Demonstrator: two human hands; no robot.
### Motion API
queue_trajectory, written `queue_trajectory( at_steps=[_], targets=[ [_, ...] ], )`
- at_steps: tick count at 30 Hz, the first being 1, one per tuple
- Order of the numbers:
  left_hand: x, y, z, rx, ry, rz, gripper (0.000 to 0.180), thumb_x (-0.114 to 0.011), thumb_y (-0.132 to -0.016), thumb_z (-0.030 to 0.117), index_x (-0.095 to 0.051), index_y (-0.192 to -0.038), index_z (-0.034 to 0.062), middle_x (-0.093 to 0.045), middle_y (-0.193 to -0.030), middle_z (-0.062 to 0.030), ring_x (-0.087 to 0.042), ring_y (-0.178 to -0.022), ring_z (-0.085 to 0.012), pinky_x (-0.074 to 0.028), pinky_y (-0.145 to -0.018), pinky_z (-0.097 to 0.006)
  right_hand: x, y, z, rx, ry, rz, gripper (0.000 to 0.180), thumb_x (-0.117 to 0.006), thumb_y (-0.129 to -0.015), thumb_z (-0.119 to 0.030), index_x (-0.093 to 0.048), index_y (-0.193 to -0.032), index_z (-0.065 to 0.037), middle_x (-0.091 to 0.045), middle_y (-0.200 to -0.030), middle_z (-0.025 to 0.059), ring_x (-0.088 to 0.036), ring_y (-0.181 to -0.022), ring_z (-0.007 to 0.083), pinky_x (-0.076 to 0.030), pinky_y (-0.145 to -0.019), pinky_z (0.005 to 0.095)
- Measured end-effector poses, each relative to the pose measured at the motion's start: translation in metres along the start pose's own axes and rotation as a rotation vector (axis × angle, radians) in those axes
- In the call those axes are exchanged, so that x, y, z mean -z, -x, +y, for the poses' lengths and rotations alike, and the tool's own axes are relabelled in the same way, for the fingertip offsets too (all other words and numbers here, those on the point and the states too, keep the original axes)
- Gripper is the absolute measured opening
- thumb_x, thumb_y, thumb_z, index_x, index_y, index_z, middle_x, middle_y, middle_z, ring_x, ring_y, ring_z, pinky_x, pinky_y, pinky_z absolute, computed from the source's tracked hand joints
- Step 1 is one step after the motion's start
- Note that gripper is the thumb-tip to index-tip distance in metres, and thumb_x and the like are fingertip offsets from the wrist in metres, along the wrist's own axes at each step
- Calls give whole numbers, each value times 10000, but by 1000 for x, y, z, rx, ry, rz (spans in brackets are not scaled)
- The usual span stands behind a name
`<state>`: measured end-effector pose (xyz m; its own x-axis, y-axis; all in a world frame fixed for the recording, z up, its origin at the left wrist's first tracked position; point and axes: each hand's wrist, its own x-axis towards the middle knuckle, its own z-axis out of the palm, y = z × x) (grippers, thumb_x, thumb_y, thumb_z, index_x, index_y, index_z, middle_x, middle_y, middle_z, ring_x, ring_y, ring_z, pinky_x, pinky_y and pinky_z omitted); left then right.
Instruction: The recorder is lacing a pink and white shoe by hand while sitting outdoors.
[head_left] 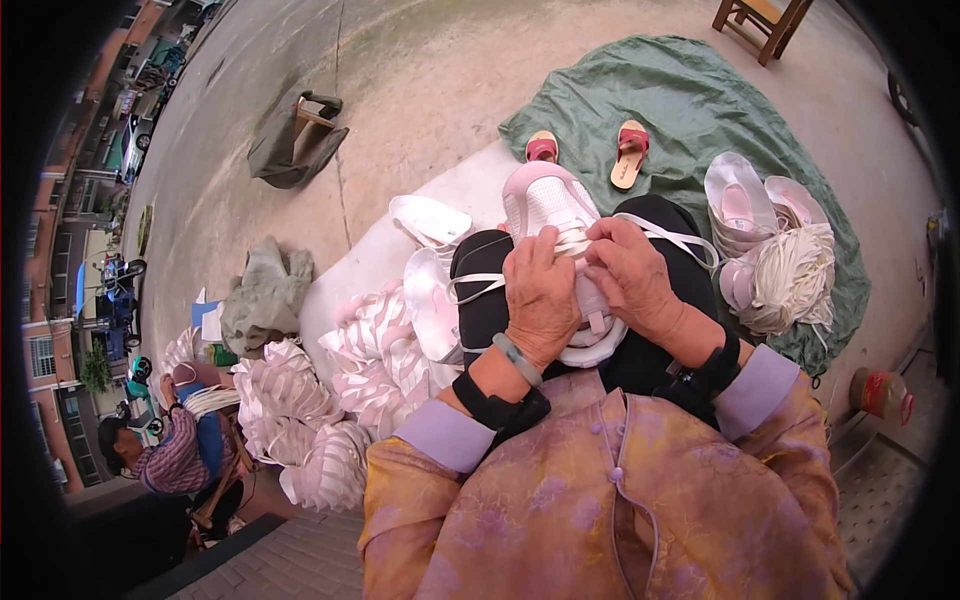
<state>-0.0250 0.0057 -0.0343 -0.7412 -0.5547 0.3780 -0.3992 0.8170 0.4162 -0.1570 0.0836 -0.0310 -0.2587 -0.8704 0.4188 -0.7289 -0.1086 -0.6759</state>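
Writing: dark lettering on the insole of the red sandal at 1 o'clock from the shoe; too small to read.
Label: red wrap on a plastic bottle, 4 o'clock.
Shoe: pink-and-white shoe on the lap, toe to 12, heel to 6; white lace loops out toward 9 and 3.
Left hand: on the laced tongue, fingers bent and close together; tips hidden, cannot tell whether they pinch.
Right hand: across from it, thumb and forefinger pinching the lace.
Shoe parts: pink-and-white bundles at 8; stacked shoes with a lace hank at 3, crowding the right knee.
Farther: draped stool at 10; seated co-worker at 8.
Edges: green tarp spans 12 to 4; concrete ground stretches beyond, 10 to 12.
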Motion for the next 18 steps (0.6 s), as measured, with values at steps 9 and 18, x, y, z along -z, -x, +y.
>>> queue_trajectory(
  at_steps=[9,18],
  targets=[
    [29,11,-11,156,342,67,163,-612,-789,101,-605,-931,21,-562,-1167,-212,-536,-1091,-327,-389,-930,-387,39,12,4,-168,-220,109,71,-515,-803,21,-463,-843,-7,-500,-1093,178,-524,-916,311,-427,-803,343],
    [24,5,-25,90,171,107,292,-663,-721,147,-587,-971,17,-578,-1103,-172,-538,-1033,-339,-375,-928,-413,109,72,60,-595,-395,31,82,-521,-847,-71,-479,-787,-33,-527,-1035,81,-480,-908,149,-363,-846,259]
  ],
)
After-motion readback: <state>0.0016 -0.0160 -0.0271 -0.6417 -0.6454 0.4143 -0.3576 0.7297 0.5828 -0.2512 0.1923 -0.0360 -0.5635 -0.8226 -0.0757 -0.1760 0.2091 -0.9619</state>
